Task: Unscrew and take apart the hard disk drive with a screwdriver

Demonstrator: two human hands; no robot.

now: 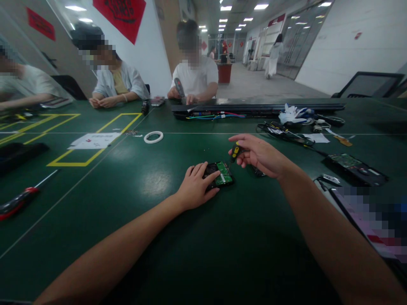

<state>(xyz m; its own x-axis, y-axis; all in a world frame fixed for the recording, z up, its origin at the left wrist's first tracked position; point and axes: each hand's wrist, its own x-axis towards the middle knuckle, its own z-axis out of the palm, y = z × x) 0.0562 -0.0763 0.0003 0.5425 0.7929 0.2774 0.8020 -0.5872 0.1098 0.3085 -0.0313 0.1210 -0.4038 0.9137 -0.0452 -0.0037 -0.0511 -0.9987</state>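
Presently, the circuit unit [224,175], black-cased with a green board, lies on the green table [203,254]. Left hand [197,186] rests over its left part, fingers spread, grip apart. Right hand [259,154]: grip clamped on a black-and-yellow screwdriver [235,151], tilted, shaft pointing down at the board's right side; tip contact cannot be told. White ring [153,141] lies flat, farther off, to the left.

This looks like an office serving as an electronics workshop. The big green table [152,254] carries a circuit board [227,177] near the middle, a screwdriver [22,201] at left and cables [282,132] at right. Farther off are ceiling lights [261,6], glass doors [294,46] and, at right, a mesh-backed chair [369,84].
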